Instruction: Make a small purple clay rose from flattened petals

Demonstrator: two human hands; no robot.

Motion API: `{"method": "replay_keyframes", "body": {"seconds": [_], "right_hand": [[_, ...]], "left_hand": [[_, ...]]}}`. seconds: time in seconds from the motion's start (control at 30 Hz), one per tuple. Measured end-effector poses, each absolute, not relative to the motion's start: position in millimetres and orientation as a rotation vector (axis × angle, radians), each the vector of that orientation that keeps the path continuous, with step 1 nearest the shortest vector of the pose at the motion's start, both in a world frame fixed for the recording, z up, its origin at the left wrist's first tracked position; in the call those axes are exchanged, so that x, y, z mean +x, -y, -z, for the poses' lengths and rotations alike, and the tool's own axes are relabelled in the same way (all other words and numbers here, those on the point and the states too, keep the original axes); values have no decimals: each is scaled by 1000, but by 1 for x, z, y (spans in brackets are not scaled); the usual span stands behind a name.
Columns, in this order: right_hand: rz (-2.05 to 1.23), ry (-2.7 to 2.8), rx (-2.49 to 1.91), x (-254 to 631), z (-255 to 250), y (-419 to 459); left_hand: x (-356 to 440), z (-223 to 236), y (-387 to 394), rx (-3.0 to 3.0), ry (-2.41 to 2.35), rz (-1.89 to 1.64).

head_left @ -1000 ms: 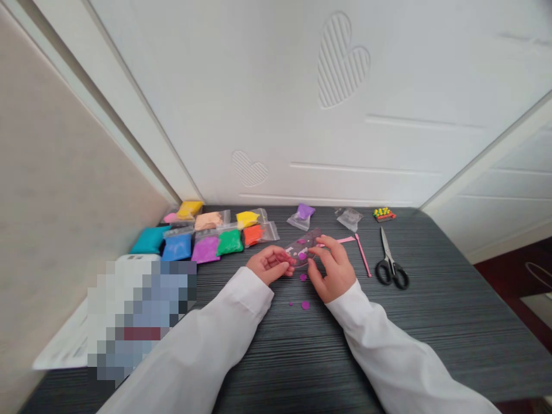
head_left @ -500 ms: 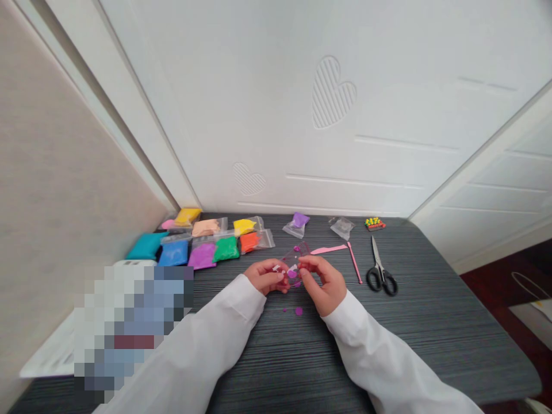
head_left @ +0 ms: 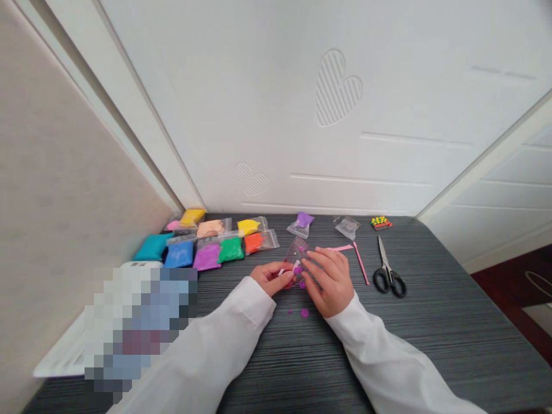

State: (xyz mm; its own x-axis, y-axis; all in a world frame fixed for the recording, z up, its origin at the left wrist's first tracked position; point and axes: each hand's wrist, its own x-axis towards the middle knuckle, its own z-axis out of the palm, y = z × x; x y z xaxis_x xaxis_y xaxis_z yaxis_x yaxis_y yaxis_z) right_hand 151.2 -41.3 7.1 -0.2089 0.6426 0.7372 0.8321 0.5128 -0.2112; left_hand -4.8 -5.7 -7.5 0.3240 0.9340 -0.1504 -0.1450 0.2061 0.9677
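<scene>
My left hand (head_left: 272,278) is closed on the near left edge of a see-through, pinkish plastic sheet (head_left: 294,248), thumb on top. Purple clay bits (head_left: 298,269) and small white pieces (head_left: 296,264) lie on or against the sheet; their exact shapes are too small to tell. To the right, my right hand (head_left: 331,282) has its fingers stretched and apart, the tips at or just over the sheet's right edge. A flat purple clay disc (head_left: 304,313) and a tiny purple bit (head_left: 290,311) lie on the dark table below the hands.
Bags of coloured clay, among them green (head_left: 231,249) and blue (head_left: 179,253), line the back left. A purple clay bag (head_left: 301,223), a clear bag (head_left: 347,227), pink tools (head_left: 361,263), and scissors (head_left: 389,276) lie behind and rightward. A pixelated patch (head_left: 142,328) covers the left front.
My right hand's fingers have opened from a pinch at the sheet and spread out. My left hand keeps its hold. The whole view has shifted slightly.
</scene>
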Motion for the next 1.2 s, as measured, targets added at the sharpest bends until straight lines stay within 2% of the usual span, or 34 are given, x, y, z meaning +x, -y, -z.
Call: {"method": "replay_keyframes", "body": {"seconds": [0.7, 1.2], "right_hand": [[285, 1921, -1150, 151, 1, 38], [193, 1937, -1253, 148, 2, 40]], "left_hand": [[1, 18, 13, 1640, -1087, -1093], [-2, 11, 14, 2038, -1031, -1026]]}}
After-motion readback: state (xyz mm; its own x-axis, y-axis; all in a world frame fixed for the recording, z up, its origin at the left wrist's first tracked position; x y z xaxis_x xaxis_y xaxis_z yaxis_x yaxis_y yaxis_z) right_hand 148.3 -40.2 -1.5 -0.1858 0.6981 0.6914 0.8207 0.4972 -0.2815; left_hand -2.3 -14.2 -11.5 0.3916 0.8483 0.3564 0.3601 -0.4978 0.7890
